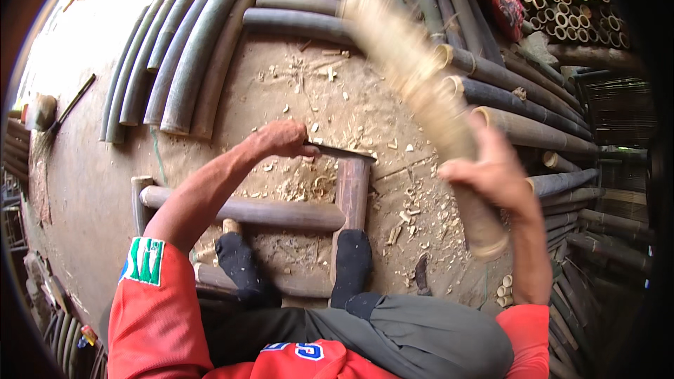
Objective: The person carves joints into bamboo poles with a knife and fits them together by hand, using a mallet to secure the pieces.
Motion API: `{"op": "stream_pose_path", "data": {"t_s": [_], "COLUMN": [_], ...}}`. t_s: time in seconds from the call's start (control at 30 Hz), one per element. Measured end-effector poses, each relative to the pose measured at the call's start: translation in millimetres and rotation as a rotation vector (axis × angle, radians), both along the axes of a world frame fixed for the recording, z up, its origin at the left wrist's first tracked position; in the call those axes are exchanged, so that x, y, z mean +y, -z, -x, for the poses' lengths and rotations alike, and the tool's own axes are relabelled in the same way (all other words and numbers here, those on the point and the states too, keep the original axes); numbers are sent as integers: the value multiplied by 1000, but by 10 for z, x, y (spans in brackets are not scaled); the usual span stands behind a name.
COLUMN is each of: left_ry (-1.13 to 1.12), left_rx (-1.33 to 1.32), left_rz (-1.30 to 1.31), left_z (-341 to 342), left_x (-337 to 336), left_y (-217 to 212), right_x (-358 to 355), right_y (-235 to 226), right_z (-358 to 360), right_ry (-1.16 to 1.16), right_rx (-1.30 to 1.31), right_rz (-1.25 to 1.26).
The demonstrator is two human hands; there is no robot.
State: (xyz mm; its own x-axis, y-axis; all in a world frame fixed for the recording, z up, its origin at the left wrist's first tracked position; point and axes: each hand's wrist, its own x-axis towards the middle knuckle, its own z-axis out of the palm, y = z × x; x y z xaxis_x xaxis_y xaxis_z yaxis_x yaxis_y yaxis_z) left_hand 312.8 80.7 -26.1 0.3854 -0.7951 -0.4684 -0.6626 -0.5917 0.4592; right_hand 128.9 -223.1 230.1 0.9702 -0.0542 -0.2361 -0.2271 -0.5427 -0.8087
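My left hand (284, 139) is closed in a fist around a dark flat blade (340, 150), knife-like or chisel-like; its handle is hidden in my fingers. The blade's far end lies across the top of a short brown bamboo post (353, 189). That post belongs to a bamboo frame with a long crosspiece (288, 214) on the ground before me. Raised at the right, my right hand (488, 168) grips a thick pale bamboo length (414, 77). Motion smears the bamboo's upper part, and it slants up toward the far middle, apart from the blade.
My feet in dark socks (351, 260) rest at the frame. Pale chips (309, 186) litter the dirt floor. Long bamboo poles (189, 63) lie far left, and more poles (533, 105) are stacked at right. A pile of cut bamboo ends (562, 0) fills the far right corner.
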Motion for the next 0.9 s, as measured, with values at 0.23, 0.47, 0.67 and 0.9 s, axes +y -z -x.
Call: {"op": "stream_pose_path", "data": {"t_s": [0.23,0.47,0.67,0.9], "left_ry": [58,-110,99,315], "left_rx": [8,513,279,-546], "left_rz": [61,-318,-206,-62], "left_z": [-18,-214,-200,61], "left_x": [-159,-123,-218,-583], "left_y": [36,71,1,-681], "right_x": [173,78,27,-3], "right_y": [671,989,506,845], "right_z": [394,318,606,946], "right_ry": [337,70,351,403], "right_rx": [-802,645,204,275], "right_rz": [-152,-208,-451,-389]}}
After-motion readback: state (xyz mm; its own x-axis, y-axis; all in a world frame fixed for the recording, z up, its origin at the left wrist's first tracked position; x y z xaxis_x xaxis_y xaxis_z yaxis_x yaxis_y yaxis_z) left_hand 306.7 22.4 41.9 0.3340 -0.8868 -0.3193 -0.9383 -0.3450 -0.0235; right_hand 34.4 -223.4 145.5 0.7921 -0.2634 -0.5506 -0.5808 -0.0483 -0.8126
